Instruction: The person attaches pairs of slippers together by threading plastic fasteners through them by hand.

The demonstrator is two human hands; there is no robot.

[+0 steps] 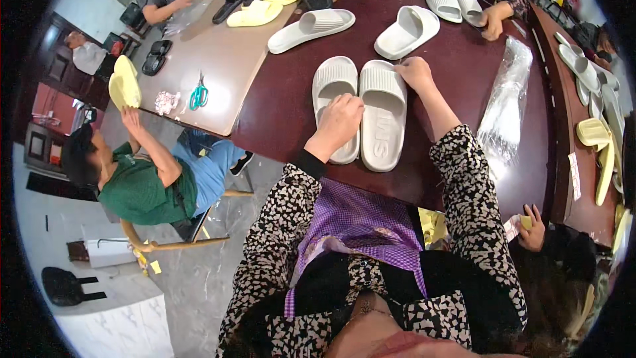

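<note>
Two pale grey slippers lie side by side near the middle of the frame on a dark red tabletop (pixel 278 116), soles down, with their ribbed straps toward the top of the picture. The person's left hand (pixel 342 121) lies over the left slipper (pixel 334 74), its fingers bent and close together, their tips reaching the inner edge of the right slipper (pixel 383 126); how firmly they press, I cannot tell. The right hand (pixel 417 73) is at the upper outer corner of the right slipper's strap, thumb and forefinger drawn together in a pinch; whether something thin sits between them is too small to tell. Above the pair, two more pale slippers lie apart, one upper centre (pixel 313 30) and one just right of it (pixel 407 32). At the upper right, a co-worker in a dark patterned sleeve has both hands at another pale pair (pixel 452 1). Right of centre lies a clear plastic bag (pixel 507 103) of white strands. At upper left, on a lighter tabletop (pixel 222 59), are two yellow slippers (pixel 255 13), several black slippers, teal-handled scissors (pixel 199 97) and a small crumpled pinkish bundle (pixel 167 102). At the left, a seated person in a green shirt (pixel 149 189) raises a pale yellow slipper (pixel 124 85). Along the right edge, a raised shelf (pixel 589 215) bears more pale slippers and a yellow pair.
</note>
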